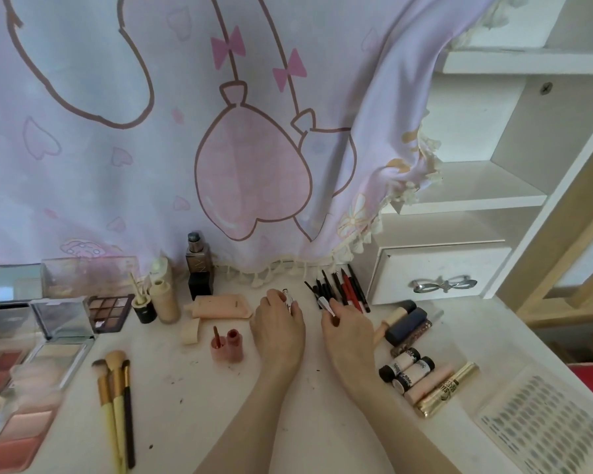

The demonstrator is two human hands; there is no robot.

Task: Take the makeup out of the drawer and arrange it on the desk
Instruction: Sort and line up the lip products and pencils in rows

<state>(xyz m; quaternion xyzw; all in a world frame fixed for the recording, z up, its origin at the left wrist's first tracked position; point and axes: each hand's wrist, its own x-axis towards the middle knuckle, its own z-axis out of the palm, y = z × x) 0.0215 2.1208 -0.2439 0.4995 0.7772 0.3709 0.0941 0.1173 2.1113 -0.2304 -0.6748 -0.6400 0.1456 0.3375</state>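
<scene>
Fingers (pixel 281 297) of our left hand (pixel 278 323) pinch a small clear glass vial (pixel 288 297) over the white tabletop (pixel 288 422); our right hand (pixel 348 328) grips a slim silver-tipped applicator (pixel 326 306). We judge the vial light, slippery and fragile, best held mid-body.

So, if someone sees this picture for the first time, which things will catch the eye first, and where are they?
First, the big pastel curtain with pink heart balloons, filling the wall behind the desk. Next, the two hands at the desk's centre: the left hand holds a small clear bottle, and the right hand pinches a silver-tipped tool beside a row of dark pencils. Makeup lies all around, with palettes at far left.
</scene>
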